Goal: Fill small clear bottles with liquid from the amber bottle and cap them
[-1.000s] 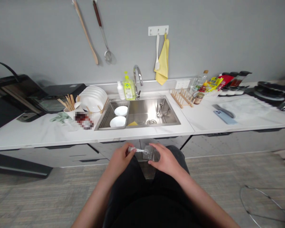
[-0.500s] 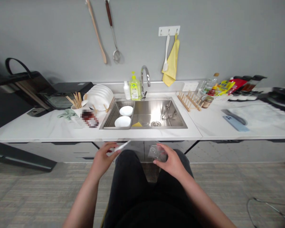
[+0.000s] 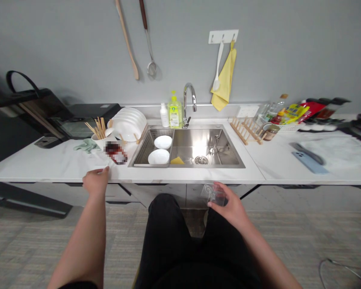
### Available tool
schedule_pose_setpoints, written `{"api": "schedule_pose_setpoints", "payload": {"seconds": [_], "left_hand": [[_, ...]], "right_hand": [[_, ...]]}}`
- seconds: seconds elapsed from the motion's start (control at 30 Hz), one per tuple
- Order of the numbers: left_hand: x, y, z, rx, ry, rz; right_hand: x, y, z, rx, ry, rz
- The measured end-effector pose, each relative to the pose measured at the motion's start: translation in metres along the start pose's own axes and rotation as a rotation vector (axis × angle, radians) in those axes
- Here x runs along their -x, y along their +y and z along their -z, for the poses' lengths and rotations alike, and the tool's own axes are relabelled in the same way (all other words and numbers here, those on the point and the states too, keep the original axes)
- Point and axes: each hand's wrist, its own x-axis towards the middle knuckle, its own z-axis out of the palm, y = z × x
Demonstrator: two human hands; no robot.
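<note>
My right hand [image 3: 230, 204] grips a small clear plastic box [image 3: 214, 194] in front of the cabinet doors, below the counter's edge. Fingers and thumb hold it from its right side. Over at the left, my left hand [image 3: 95, 181] is at the front edge of the white counter [image 3: 60, 166], fingers pinched together. Whatever is in that pinch blends into the white surface, and I cannot make it out. Just beyond this hand lies a dark red item [image 3: 116, 153], blurred by pixelation. A holder of chopsticks [image 3: 100, 129] and a pale green cloth [image 3: 86, 145] are behind it.
A steel sink [image 3: 195, 146] with two white bowls [image 3: 159, 157] in its left basket is in the middle. Plates [image 3: 129, 124] stand in a rack to its left. Dish soap [image 3: 175, 112] is beside the faucet [image 3: 189, 100]. A phone [image 3: 309, 162] lies at the right.
My left hand has moved left and up to the counter edge; the thin white piece it held is no longer distinguishable. My right hand keeps the clear box, slightly further right in view.
</note>
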Motion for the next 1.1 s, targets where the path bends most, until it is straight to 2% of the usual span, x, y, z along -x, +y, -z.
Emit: {"api": "schedule_pose_setpoints", "payload": {"seconds": [0.13, 0.37, 0.57, 0.67, 0.8, 0.9, 1.0, 1.1], "left_hand": [[-0.007, 0.011, -0.019, -0.054, 0.069, 0.105], [-0.003, 0.015, -0.032, -0.056, 0.122, 0.12], [-0.002, 0.002, -0.026, -0.002, 0.076, 0.059], [0.012, -0.016, -0.024, 0.045, 0.131, -0.038], [0.05, -0.04, -0.029, 0.11, 0.231, -0.059], [0.082, -0.051, -0.038, 0.18, 0.196, -0.041], [0.103, -0.052, -0.045, 0.241, 0.142, -0.048], [0.11, -0.041, -0.046, 0.271, 0.152, -0.165]], "right_hand": [[0.0, 0.008, 0.003, 0.013, 0.021, -0.026], [-0.005, 0.019, 0.0, -0.018, 0.043, -0.05], [-0.038, 0.028, 0.015, -0.024, 0.21, 0.039], [-0.065, 0.048, 0.03, -0.076, 0.218, 0.059], [-0.096, 0.077, 0.048, -0.174, 0.102, 0.014], [-0.111, 0.089, 0.058, -0.178, -0.021, 0.012], [-0.12, 0.091, 0.067, -0.097, -0.106, 0.056], [-0.126, 0.087, 0.069, -0.064, -0.156, 0.063]]}}
